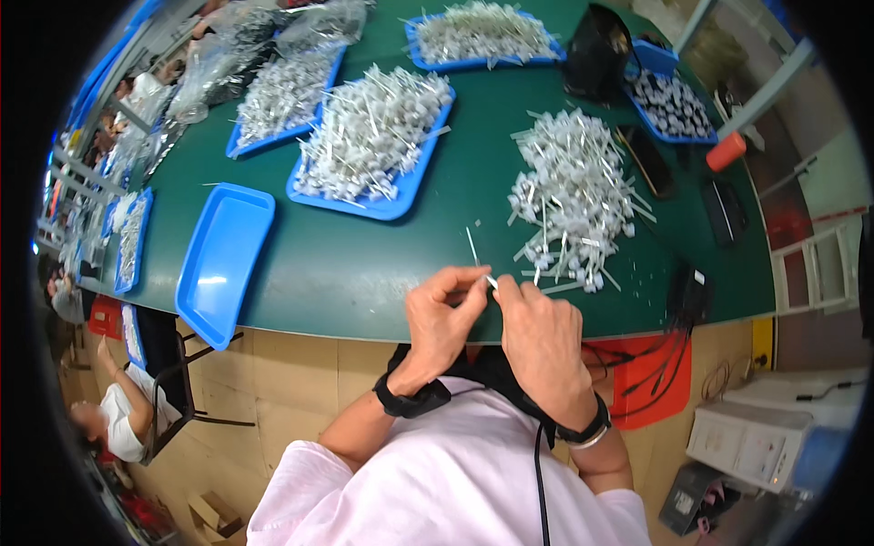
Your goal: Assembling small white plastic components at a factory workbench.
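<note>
Pinching a small white piece (492, 281) with both hands

Pressing the thumb and forefinger of the left hand (442, 314) together at the piece, with hardly any gap showing between the tips. Meeting it from the other side with the right hand (544, 337), back turned up, fingers curled inward and tips bunched against the piece. Hiding part of that contact behind the knuckles; cannot tell the exact placing of the right thumb. Holding the piece over the green table (364, 273), near its front edge, just to the left of a loose pile of white sticks (578, 196). Having a thin pale strip (472, 244) just beyond the left fingertips; cannot tell whether touching them or apart. Wearing dark wristbands (414, 400) on both arms. Facing a blue tray (387, 212) heaped with similar sticks, ahead and to the left, and having a second blue tray (226, 246) nearer the left edge.
</note>
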Demonstrator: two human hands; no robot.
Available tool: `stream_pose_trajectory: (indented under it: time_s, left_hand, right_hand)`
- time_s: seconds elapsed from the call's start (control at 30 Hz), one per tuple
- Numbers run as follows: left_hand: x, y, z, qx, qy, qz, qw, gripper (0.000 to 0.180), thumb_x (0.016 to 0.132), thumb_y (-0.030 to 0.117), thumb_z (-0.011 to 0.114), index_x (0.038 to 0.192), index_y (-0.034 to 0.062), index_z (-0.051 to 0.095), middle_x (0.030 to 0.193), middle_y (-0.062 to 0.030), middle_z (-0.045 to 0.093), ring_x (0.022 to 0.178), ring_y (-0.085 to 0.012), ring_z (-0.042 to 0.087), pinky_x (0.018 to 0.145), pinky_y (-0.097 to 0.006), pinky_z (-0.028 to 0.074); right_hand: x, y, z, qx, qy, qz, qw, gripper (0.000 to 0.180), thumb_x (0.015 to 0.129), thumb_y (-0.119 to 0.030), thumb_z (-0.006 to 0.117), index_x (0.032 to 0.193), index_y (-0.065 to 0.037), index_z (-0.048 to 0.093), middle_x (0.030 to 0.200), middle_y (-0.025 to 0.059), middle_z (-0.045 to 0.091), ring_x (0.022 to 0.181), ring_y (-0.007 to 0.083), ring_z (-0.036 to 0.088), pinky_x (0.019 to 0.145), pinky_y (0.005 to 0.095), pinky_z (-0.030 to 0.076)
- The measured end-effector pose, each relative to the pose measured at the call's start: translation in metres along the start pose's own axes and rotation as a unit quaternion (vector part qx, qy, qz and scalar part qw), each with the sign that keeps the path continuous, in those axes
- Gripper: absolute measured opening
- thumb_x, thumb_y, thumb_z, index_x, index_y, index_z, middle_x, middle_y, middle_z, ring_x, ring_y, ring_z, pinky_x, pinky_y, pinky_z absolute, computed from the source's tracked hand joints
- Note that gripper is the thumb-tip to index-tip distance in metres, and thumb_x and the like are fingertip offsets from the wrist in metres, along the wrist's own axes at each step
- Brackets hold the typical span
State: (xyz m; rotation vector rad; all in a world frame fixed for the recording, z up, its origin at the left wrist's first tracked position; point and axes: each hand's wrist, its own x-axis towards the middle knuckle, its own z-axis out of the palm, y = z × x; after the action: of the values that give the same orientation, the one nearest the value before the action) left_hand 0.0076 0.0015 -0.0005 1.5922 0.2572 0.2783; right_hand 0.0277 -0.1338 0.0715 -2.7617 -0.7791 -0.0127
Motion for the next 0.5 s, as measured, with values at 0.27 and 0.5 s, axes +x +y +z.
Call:
stream_pose_trajectory:
  time_s: [0.27,0.5]
  left_hand:
    - [0.071,0.049,-0.052,0.226,0.08,0.271,0.932,0.018,0.085,0.004,0.069,0.102,0.0044,0.074,0.096,-0.0103,0.074,0.083,-0.0209,0.07,0.072,-0.031,0.054]
    - [0.232,0.042,-0.136,0.503,0.167,0.381,0.757,0.018,0.082,0.015,0.075,0.099,0.0124,0.076,0.108,-0.008,0.07,0.104,-0.029,0.061,0.094,-0.04,0.046]
  right_hand:
    - [-0.008,0.009,-0.008,0.061,0.144,0.004,0.988,0.014,0.095,-0.016,0.061,0.104,-0.006,0.059,0.074,0.0111,0.061,0.057,0.0324,0.064,0.049,0.0428,0.049]
    - [-0.037,0.028,0.002,0.098,0.131,0.047,0.985,0.013,0.095,-0.016,0.061,0.104,-0.006,0.06,0.076,0.0145,0.062,0.063,0.0369,0.063,0.053,0.0475,0.047]
